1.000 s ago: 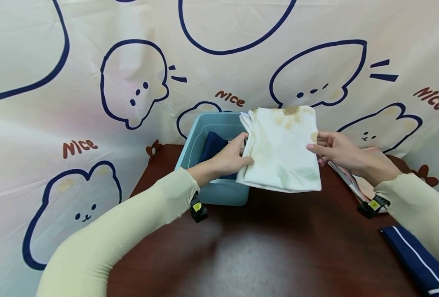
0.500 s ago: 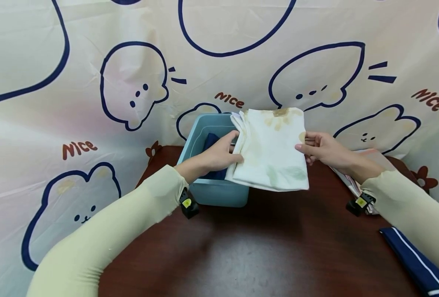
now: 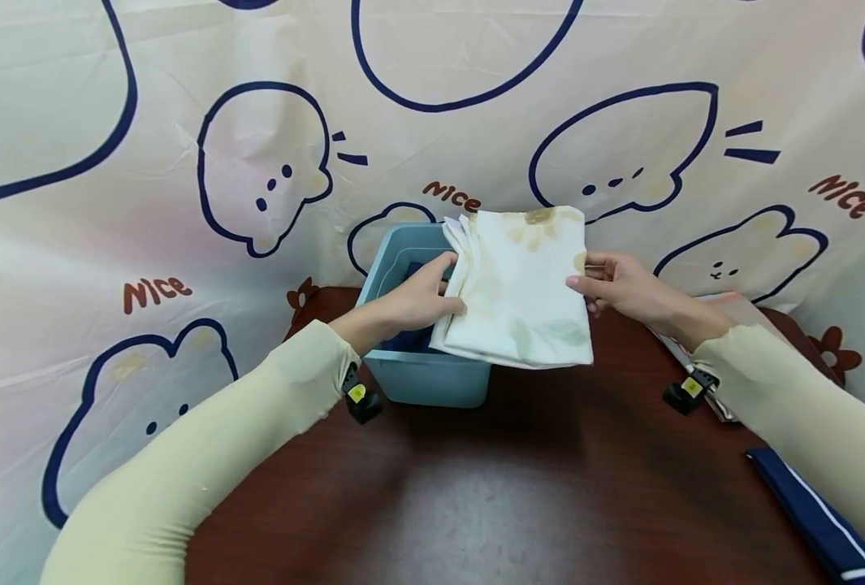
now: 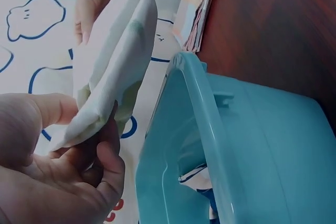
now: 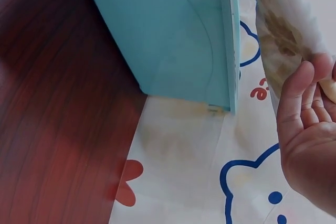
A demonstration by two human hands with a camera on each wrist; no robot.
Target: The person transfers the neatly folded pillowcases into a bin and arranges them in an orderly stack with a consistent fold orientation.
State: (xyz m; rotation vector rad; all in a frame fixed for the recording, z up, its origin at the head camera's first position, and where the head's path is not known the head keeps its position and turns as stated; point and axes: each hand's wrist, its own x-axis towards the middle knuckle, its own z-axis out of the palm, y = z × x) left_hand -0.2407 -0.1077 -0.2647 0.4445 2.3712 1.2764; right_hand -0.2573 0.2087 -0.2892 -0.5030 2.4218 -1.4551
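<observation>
A folded white cloth [image 3: 523,284] with pale flower and leaf prints is held up between both hands, overlapping the right part of a blue plastic bin [image 3: 432,380] in the head view. My left hand [image 3: 417,299] pinches its left folded edge, thumb on the near face. On the opposite edge, my right hand [image 3: 625,284] pinches the cloth between thumb and fingers. The left wrist view shows the thick folded layers of the cloth [image 4: 118,61] beside the bin's rim [image 4: 202,114]. Dark blue fabric [image 3: 406,341] lies inside the bin, partly hidden by the left hand and the cloth.
The bin stands on a dark red-brown table [image 3: 476,487] near the patterned wall sheet [image 3: 432,146]. A folded pinkish cloth [image 3: 739,307] lies at the back right, partly behind the right arm. Nearer, a navy cloth with white lines [image 3: 812,512] rests by the right sleeve.
Both hands have shifted left with the white cloth, which now overlaps more of the bin. The cloth has also risen slightly in the last half second. Both grips look the same.
</observation>
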